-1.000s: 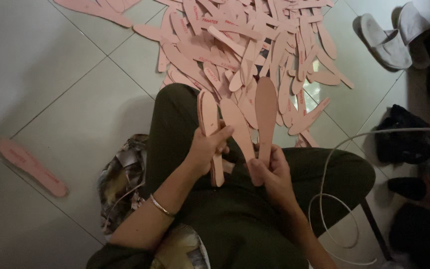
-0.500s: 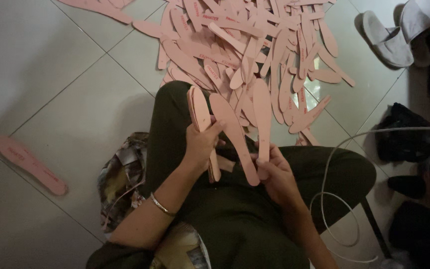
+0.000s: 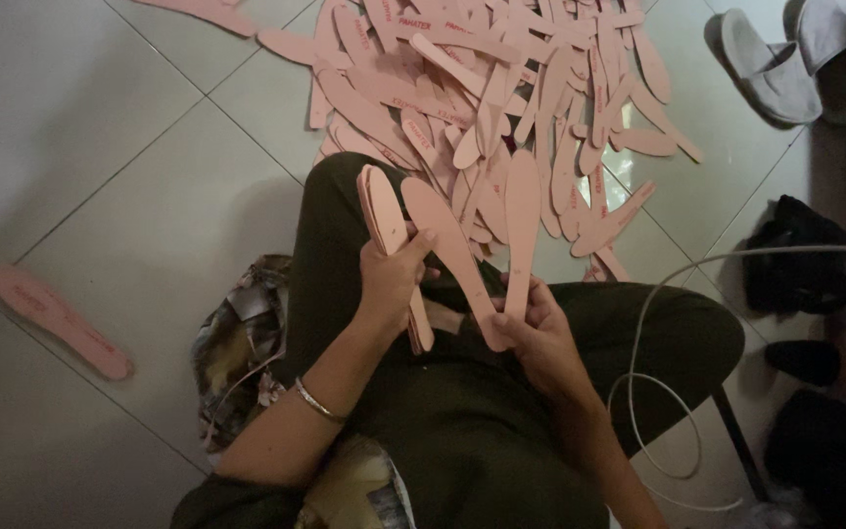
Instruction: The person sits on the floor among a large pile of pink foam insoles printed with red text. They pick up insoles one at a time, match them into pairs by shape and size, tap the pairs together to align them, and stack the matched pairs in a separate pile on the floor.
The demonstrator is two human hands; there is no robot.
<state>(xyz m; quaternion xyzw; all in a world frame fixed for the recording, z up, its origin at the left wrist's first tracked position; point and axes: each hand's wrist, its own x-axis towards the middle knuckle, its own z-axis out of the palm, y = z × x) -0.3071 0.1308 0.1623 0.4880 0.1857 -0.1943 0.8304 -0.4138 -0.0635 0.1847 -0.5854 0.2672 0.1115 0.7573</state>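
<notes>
A: Left hand (image 3: 389,279)?
B: Grip closed round a small stack of pink insoles (image 3: 389,230), held upright over the lap.
A: Right hand (image 3: 539,333)?
B: Grip closed on two single insoles (image 3: 519,230) by their heels, fanned apart, toes up.
A: Surroundings?
B: Pile of pink insoles (image 3: 501,88) on the tiled floor (image 3: 100,127) just ahead; lone insole (image 3: 56,318) far left; white cable (image 3: 658,392) at right

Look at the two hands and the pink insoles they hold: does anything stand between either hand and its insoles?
Nothing visible does. The left hand is wrapped directly around a stack of pink insoles, and the right hand grips the lower ends of two separate insoles directly. The insole pile lies beyond on the floor.
</notes>
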